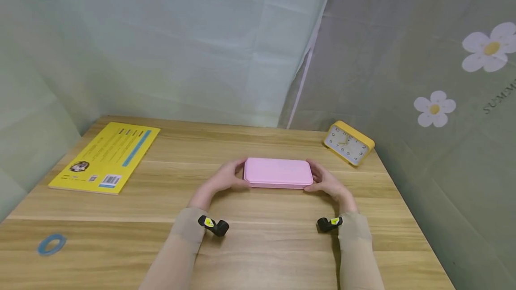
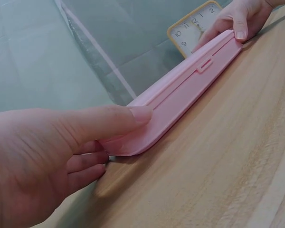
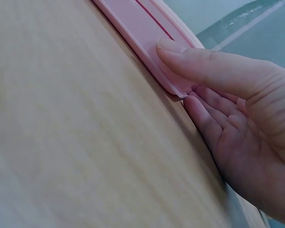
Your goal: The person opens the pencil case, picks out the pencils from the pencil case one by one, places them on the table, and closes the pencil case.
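Observation:
A flat pink pencil case (image 1: 278, 172) with rounded corners lies on the wooden table, its lid closed. In the left wrist view, a small clasp (image 2: 205, 65) shows on its long front side. My left hand (image 1: 228, 176) grips the left end, thumb on the front face and fingers round the end. At the opposite end my right hand (image 1: 327, 181) holds the case the same way. The right wrist view shows the right thumb (image 3: 199, 64) pressed on the front side, with the other fingers curled behind the corner, partly hidden.
A yellow alarm clock (image 1: 349, 143) stands at the back right, beyond the right hand. On the left lies a yellow book (image 1: 106, 158), and nearer the front a blue ring (image 1: 51, 245), like a tape roll. Curtains (image 1: 193, 48) hang round the back and sides of the table (image 1: 258, 245).

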Motion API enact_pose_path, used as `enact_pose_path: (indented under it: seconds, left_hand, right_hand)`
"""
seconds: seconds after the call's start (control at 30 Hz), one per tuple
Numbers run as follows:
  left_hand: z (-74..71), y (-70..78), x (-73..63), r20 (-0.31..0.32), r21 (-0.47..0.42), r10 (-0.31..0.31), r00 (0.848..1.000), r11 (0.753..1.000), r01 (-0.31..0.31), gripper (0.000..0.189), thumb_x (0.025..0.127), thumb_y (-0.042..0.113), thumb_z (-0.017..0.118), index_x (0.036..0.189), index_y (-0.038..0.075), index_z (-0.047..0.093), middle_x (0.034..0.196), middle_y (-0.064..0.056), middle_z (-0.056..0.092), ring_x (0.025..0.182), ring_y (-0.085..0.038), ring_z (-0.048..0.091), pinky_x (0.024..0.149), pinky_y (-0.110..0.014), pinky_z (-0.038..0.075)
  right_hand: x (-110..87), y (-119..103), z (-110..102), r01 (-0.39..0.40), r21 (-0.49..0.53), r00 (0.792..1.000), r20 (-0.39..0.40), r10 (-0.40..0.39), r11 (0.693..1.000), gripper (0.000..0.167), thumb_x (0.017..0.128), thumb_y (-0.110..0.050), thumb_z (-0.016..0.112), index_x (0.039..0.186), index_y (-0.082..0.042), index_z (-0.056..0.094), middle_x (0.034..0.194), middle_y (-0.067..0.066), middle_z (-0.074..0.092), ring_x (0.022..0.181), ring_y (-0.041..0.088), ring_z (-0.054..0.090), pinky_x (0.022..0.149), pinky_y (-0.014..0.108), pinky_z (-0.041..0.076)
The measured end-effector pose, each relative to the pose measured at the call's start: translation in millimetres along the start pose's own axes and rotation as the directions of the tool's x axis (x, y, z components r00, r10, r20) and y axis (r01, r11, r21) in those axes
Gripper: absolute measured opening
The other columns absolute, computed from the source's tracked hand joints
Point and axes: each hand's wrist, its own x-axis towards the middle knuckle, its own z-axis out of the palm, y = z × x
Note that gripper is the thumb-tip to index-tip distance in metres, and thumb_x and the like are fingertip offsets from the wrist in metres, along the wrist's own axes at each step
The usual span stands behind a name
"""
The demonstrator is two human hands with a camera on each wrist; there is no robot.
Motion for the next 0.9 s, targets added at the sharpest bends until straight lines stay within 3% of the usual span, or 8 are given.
enact_pose_path:
  seconds: [0.53, 0.8, 0.9]
  left_hand:
    - [-0.1, 3.5, -1.6, -0.010, 0.162, 0.008, 1.000, 0.987, -0.006, 0.085, 0.080, 0.015, 0.080, 0.144, -0.014, 0.032, 0.148, -0.030, 0.039, 0.137, -0.039, 0.043, 0.114, -0.045, 0.036]
    - [2.8, 6.4, 1.8, -0.023, 0.311, 0.053, 0.998, 0.949, -0.043, 0.084, 0.079, 0.019, 0.079, 0.141, -0.016, 0.036, 0.140, -0.034, 0.047, 0.131, -0.042, 0.048, 0.112, -0.048, 0.039]
    - [3.7, 8.6, 3.2, -0.024, 0.310, 0.044, 0.999, 0.950, -0.034, 0.082, 0.081, 0.019, 0.078, 0.141, -0.018, 0.035, 0.139, -0.035, 0.048, 0.130, -0.042, 0.049, 0.112, -0.049, 0.039]
  right_hand:
    - [1.9, -0.1, 2.2, -0.006, -0.012, 1.000, -0.008, 0.006, 1.000, 0.102, 0.078, 0.002, 0.077, 0.155, 0.001, 0.010, 0.160, 0.026, 0.014, 0.147, 0.043, 0.020, 0.120, 0.051, 0.021]
    - [1.2, -0.8, -0.5, -0.010, -0.029, 1.000, -0.010, 0.010, 1.000, 0.105, 0.077, 0.001, 0.080, 0.155, 0.001, 0.010, 0.161, 0.026, 0.012, 0.147, 0.043, 0.018, 0.120, 0.051, 0.020]
    - [1.0, 0.0, -1.7, -0.010, -0.047, 1.000, -0.013, 0.009, 0.999, 0.105, 0.076, 0.000, 0.080, 0.155, 0.001, 0.010, 0.161, 0.026, 0.013, 0.147, 0.043, 0.018, 0.120, 0.052, 0.020]
